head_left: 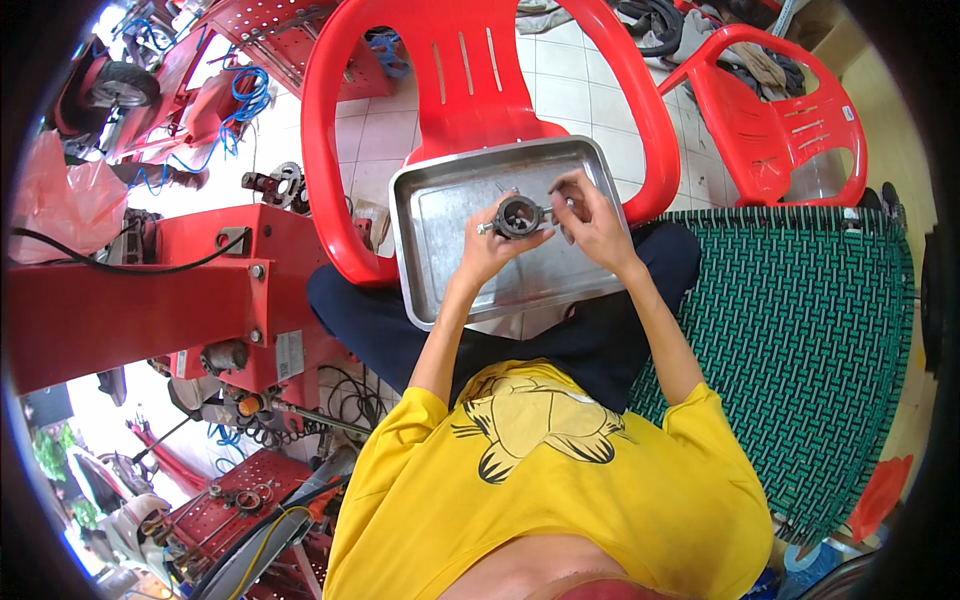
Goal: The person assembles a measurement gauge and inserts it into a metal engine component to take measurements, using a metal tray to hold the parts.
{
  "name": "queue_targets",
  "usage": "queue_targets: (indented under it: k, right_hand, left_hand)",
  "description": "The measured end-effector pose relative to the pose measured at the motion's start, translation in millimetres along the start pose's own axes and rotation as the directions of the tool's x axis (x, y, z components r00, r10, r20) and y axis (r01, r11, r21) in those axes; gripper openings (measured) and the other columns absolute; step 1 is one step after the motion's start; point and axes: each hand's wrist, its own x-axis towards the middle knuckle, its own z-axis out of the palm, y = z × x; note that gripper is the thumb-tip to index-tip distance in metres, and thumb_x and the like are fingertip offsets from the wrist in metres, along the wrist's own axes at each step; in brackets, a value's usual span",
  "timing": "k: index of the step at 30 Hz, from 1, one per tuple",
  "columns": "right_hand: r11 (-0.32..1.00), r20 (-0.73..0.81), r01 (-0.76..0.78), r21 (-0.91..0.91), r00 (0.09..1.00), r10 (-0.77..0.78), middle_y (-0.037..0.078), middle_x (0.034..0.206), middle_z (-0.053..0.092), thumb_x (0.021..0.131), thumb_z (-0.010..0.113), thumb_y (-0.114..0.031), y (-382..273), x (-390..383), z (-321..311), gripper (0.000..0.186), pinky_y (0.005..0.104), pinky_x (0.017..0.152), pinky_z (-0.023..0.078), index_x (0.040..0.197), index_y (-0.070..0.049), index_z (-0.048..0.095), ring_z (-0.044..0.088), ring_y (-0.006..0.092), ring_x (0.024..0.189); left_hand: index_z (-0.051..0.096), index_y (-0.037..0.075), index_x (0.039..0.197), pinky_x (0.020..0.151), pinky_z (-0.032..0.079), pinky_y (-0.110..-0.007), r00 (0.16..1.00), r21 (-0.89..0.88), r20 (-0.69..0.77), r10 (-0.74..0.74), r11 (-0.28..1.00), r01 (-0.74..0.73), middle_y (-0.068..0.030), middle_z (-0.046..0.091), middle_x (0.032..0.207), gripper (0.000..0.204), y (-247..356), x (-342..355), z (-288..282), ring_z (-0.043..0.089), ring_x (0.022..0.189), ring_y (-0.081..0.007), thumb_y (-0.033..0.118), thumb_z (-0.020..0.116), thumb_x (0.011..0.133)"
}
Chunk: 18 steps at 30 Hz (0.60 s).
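Note:
My left hand (pixel 481 250) grips a round, dark metal part (pixel 519 216) shaped like a thick ring, its hollow end facing up. Small silvery details show inside the hollow, and a short metal stub juts out at its left. Thumb and fingers wrap its left and near sides. At its right side, my right hand (pixel 598 230) has its fingertips bent together beside a small projecting piece; whether that piece belongs to the part is unclear. Both hands are above a shallow rectangular metal tray (pixel 432 225), whose inside has dark smudges.
The tray rests against a red plastic chair (pixel 465 95), above my lap. A second red chair (pixel 790 125) stands at far right. Green woven seating (pixel 790 330) lies on my right. A red metal machine frame (pixel 150 310) fills the left, with cables and tools around it.

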Motion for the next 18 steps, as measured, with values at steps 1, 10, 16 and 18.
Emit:
queue_targets:
  k: [1,10,16,18]
  right_hand:
    - [0.991,0.022,-0.097,0.094,0.995,0.096,0.004,0.086,0.07,0.105,0.071,-0.023,1.2,3.1,0.5,0.025,0.0279,0.057,0.042,0.117,-0.005,0.059,0.055,0.008,0.064]
    - [0.987,-0.139,0.093,0.128,0.987,-0.075,0.005,0.09,0.07,0.109,0.067,-0.023,1.5,2.1,22.5,0.022,0.0258,0.063,0.048,0.116,-0.003,0.061,0.065,0.0086,0.071]
    - [0.983,0.091,-0.099,0.154,0.992,0.085,0.007,0.096,0.07,0.107,0.071,-0.023,5.3,8.9,2.5,0.024,0.0283,0.064,0.054,0.108,0.0,0.064,0.068,0.0115,0.072]
    - [0.98,0.054,-0.031,0.195,0.998,0.021,0.008,0.097,0.071,0.107,0.07,-0.025,4.9,5.7,4.7,0.026,0.0288,0.063,0.054,0.108,0.001,0.064,0.069,0.012,0.071]
  left_hand:
    - [0.069,0.004,0.097,0.07,0.055,-0.033,0.999,0.041,0.017,0.037,0.998,-0.038,-0.006,0.073,0.08,0.039,0.3,0.7,-0.9,0.062,0.069,-0.016,0.025,0.096,0.078]
    - [0.071,0.005,0.097,0.073,0.056,-0.033,0.997,-0.099,-0.035,-0.066,0.993,0.062,-0.0065,0.077,0.085,0.033,4.3,1.3,-7.3,0.07,0.075,-0.0133,0.02,0.095,0.08]
    - [0.07,0.007,0.097,0.07,0.056,-0.034,0.999,0.07,0.012,0.053,0.996,-0.053,-0.0068,0.076,0.082,0.038,6.0,2.2,-6.1,0.069,0.07,-0.0185,0.028,0.095,0.078]
    - [0.069,0.007,0.095,0.069,0.056,-0.035,1.0,0.041,-0.014,0.025,0.999,-0.024,-0.0069,0.075,0.08,0.039,6.6,1.5,-3.5,0.069,0.069,-0.0212,0.03,0.095,0.078]
